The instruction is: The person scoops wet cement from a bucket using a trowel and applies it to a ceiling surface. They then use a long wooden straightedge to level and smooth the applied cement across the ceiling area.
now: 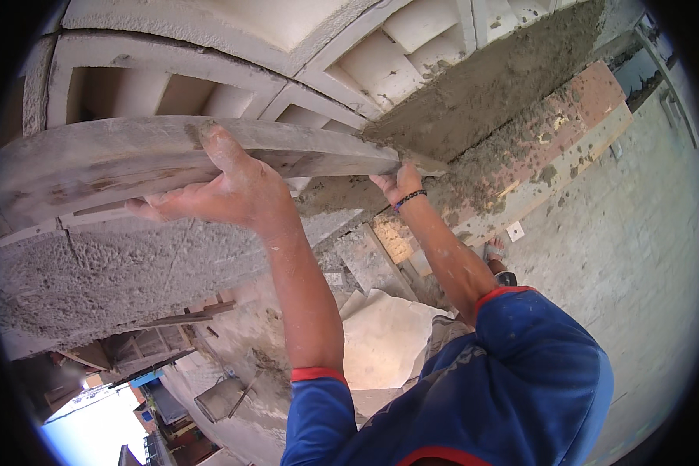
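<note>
A long grey timber board (93, 175) spans the upper left, lying across the front of white patterned ventilation blocks (373, 54). My left hand (217, 186) is closed on its middle part, thumb over the upper face and fingers beneath. Near the board's right end, my right hand (396, 186) grips it from below, its fingertips partly hidden. That end rests against a band of wet grey mortar (489, 89). Beside the band runs a pinkish, mortar-spattered form board (551, 124).
Below the board is a rough plastered surface (93, 287). A pale sheet (380, 342) lies lower down, with a dirty bucket (217, 396) and a pale concrete floor (621, 256). A foot (495, 250) shows beside my right forearm.
</note>
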A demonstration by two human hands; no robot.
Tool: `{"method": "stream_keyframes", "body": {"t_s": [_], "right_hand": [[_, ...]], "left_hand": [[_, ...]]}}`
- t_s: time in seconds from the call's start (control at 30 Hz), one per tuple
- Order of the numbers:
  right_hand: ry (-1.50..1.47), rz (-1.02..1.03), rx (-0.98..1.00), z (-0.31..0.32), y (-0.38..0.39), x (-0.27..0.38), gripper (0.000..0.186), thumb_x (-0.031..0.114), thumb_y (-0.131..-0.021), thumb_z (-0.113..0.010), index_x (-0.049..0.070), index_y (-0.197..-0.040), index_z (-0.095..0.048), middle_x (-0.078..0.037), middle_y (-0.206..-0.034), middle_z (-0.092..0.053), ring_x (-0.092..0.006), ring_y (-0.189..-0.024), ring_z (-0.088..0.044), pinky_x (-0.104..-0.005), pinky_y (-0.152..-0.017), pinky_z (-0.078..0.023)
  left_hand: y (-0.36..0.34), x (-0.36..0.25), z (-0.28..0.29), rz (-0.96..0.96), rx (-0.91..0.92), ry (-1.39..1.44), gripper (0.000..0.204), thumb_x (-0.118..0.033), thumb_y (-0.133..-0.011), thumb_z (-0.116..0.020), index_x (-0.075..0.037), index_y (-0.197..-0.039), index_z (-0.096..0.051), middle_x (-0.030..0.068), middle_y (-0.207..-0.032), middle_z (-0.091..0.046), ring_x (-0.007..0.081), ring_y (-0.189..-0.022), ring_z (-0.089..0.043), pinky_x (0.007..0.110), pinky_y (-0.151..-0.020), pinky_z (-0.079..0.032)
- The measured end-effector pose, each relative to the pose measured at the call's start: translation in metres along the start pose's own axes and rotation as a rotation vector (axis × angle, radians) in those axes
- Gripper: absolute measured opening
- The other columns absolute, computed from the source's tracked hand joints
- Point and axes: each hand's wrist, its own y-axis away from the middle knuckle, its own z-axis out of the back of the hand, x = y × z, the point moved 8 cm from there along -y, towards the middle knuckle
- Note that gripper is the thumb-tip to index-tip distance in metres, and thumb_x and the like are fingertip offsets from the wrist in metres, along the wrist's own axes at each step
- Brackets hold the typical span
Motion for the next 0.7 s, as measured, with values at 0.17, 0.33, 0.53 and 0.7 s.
{"method": "stream_keyframes", "body": {"t_s": [0.17,0.33,0.53,0.7], "right_hand": [[-0.012,-0.030,0.064,0.009,-0.025,0.013,0.055,0.037,-0.102,-0.028,-0.002,-0.140,-0.024,-0.024,-0.141,-0.034,-0.0412,-0.124,-0.045,-0.0567,-0.100,-0.044],[0.046,0.042,-0.006,-0.005,0.005,0.045,0.054,0.037,-0.101,-0.028,-0.003,-0.138,-0.027,-0.023,-0.140,-0.036,-0.0400,-0.126,-0.043,-0.0553,-0.101,-0.042],[0.124,0.103,0.102,-0.007,-0.005,0.061,0.057,0.040,-0.100,-0.032,-0.002,-0.138,-0.027,-0.023,-0.139,-0.037,-0.0390,-0.123,-0.047,-0.0530,-0.096,-0.047],[0.082,-0.010,-0.053,0.012,-0.012,0.015,0.057,0.041,-0.100,-0.034,-0.001,-0.138,-0.028,-0.025,-0.136,-0.039,-0.0396,-0.116,-0.052,-0.0526,-0.088,-0.054]], "left_hand": [[0.012,0.001,-0.013,-0.031,0.028,-0.103,0.091,-0.007,-0.081,-0.061,0.007,-0.139,0.008,0.0266,-0.129,-0.022,0.0344,-0.124,-0.036,0.042,-0.108,-0.039],[-0.003,-0.012,-0.030,-0.118,0.097,-0.199,0.097,-0.008,-0.079,-0.065,0.009,-0.138,0.011,0.0263,-0.129,-0.023,0.0332,-0.125,-0.035,0.042,-0.110,-0.035],[-0.002,-0.021,-0.040,-0.162,0.086,-0.278,0.098,-0.009,-0.077,-0.067,0.009,-0.137,0.008,0.0244,-0.127,-0.025,0.0333,-0.123,-0.037,0.042,-0.110,-0.033],[0.007,0.006,-0.006,-0.051,0.075,-0.291,0.097,-0.002,-0.076,-0.065,0.004,-0.139,0.007,0.0234,-0.129,-0.025,0.0320,-0.121,-0.039,0.041,-0.110,-0.038]]}}
